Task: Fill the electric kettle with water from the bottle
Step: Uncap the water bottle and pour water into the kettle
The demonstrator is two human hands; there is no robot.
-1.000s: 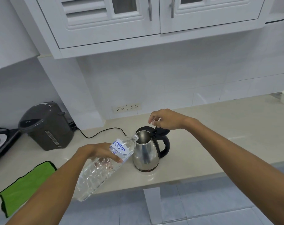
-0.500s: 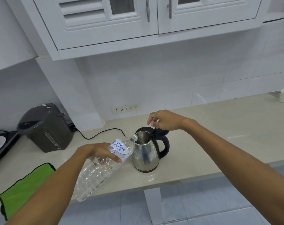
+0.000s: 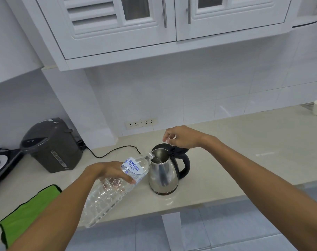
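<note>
Two hands busy, left grip wrapped round tilted bottle, neck at kettle mouth, right grip pinching lid open.

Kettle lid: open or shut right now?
Open. The right hand holds the lid back, and the kettle mouth shows bare at the bottle neck.
</note>
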